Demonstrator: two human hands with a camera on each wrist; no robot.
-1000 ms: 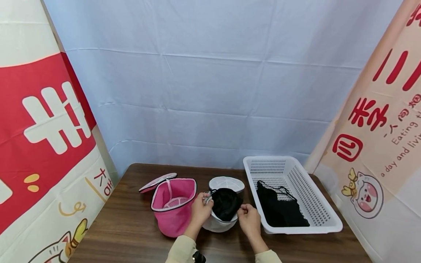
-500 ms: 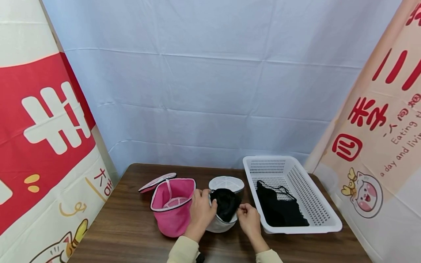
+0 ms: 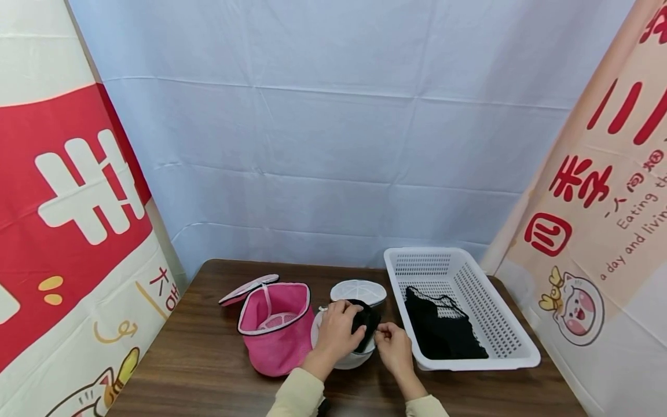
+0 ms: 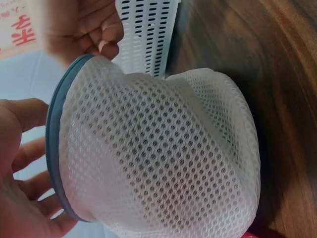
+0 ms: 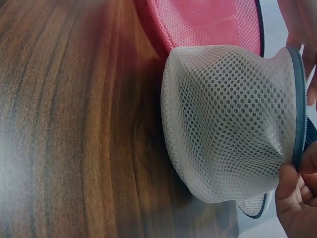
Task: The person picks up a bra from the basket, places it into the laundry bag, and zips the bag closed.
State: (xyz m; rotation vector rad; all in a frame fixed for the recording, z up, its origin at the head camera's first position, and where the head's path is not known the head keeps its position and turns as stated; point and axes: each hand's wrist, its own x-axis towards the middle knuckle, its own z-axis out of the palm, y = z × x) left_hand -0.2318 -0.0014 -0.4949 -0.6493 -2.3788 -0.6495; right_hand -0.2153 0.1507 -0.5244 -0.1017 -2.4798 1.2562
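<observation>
A white mesh laundry bag (image 3: pixel 353 361) stands on the table with its round lid (image 3: pixel 358 291) folded back. Bunched black clothing (image 3: pixel 369 324) fills its mouth. My left hand (image 3: pixel 336 333) lies over that clothing, its fingers spread and partly across the opening. In the left wrist view, those fingers (image 4: pixel 30 153) extend loosely past the grey zippered rim (image 4: pixel 55 144). At the bag's right side, my right hand (image 3: pixel 394 347) pinches the rim between thumb and fingers; the right wrist view shows this pinch close up. How deep the clothing sits is hidden.
A pink mesh laundry bag (image 3: pixel 276 353) stands just left of the white one, its lid (image 3: pixel 249 289) folded back. To the right, a white perforated basket (image 3: pixel 500 324) holds black clothing with thin straps (image 3: pixel 443 333). The brown table (image 3: pixel 193 359) ends before a pale blue backdrop.
My left hand has left the white bag's left rim and moved right, over the black clothing, which now sits partly covered. The right hand has stayed at the rim.
</observation>
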